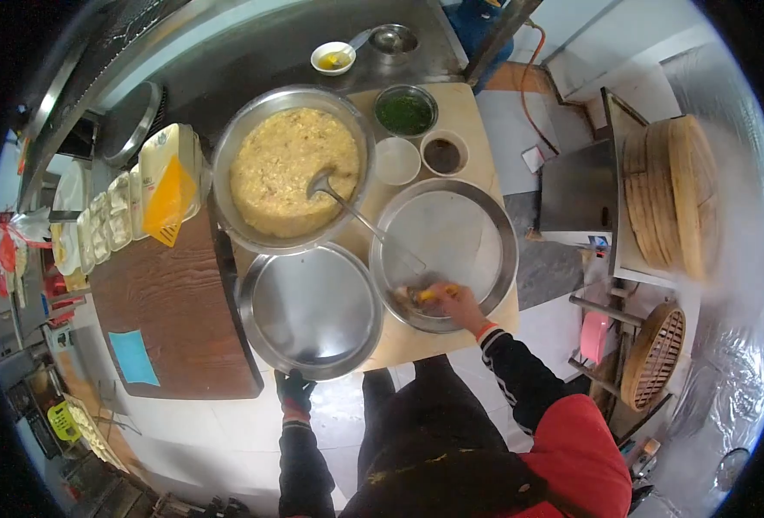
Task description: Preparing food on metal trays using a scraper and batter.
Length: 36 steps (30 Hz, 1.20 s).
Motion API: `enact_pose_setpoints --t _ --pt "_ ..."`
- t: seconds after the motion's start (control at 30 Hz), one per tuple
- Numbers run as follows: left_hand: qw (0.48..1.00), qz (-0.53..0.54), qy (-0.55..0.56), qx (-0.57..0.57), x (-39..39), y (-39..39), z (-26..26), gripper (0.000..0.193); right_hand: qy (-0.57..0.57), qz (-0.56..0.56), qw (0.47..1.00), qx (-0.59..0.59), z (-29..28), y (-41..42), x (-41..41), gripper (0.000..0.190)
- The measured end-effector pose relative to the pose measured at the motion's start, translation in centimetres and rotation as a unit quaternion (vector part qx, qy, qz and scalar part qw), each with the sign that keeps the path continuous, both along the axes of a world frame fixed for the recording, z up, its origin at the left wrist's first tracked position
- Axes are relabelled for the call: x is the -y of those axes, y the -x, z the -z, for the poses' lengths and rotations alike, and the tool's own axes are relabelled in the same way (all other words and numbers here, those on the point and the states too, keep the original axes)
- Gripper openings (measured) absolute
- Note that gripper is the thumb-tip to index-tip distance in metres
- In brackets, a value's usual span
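My left hand (295,387), in a dark glove, grips the near rim of a round shallow metal pan (310,304) with a bare, shiny bottom. My right hand (461,305) holds a small yellow-handled tool (428,295), its head blurred, at the near-left inside of a second round metal pan (450,226). Behind them stands a wide metal basin (223,152) of pale yellow, lumpy mixture (294,162). A metal ladle (356,212) leans in it, with its handle reaching out over the second pan.
Beyond the pans are a bowl of chopped greens (406,113), a cup of dark sauce (444,154) and a whitish bowl (397,161). A brown board (168,304) and stacked plastic trays (171,149) stand left. Bamboo steamers (663,194) stand right, with steam beside them.
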State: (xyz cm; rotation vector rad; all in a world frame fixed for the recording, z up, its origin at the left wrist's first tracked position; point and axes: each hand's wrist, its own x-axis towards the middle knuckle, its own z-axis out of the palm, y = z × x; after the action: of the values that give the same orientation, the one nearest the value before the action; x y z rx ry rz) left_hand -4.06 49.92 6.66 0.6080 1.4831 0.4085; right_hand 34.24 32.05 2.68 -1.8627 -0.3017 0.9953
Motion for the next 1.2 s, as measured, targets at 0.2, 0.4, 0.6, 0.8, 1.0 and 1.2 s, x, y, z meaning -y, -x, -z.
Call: enact_pose_setpoints --t 0.2,0.4,0.6,0.8,1.0,1.2 --pt "1.0 0.016 0.012 -0.009 -0.2 -1.3 0.5 0.038 -0.155 0.29 0.941 0.075 0.2 -9.3 -5.6 0.024" --pt "1.0 -0.008 0.018 -0.006 -0.3 1.7 1.6 0.051 -0.013 -0.263 0.938 0.224 -3.9 -2.0 -8.8 0.024" --pt "1.0 0.01 -0.013 0.002 -0.1 -1.0 0.6 0.044 -0.068 0.085 0.981 0.158 0.5 -10.4 -6.9 0.024" --pt "1.0 0.0 0.007 -0.009 -0.2 1.0 0.9 0.039 -0.096 0.379 0.908 0.149 -0.3 -6.3 2.8 0.022" --pt "1.0 0.012 -0.004 0.013 -0.1 0.7 0.6 0.038 -0.008 0.085 0.996 0.029 -2.1 4.7 6.2 0.023" --pt "0.999 0.025 0.01 0.032 -0.4 0.3 1.1 0.039 -0.02 0.363 0.925 0.107 -1.1 -2.9 4.0 0.021"
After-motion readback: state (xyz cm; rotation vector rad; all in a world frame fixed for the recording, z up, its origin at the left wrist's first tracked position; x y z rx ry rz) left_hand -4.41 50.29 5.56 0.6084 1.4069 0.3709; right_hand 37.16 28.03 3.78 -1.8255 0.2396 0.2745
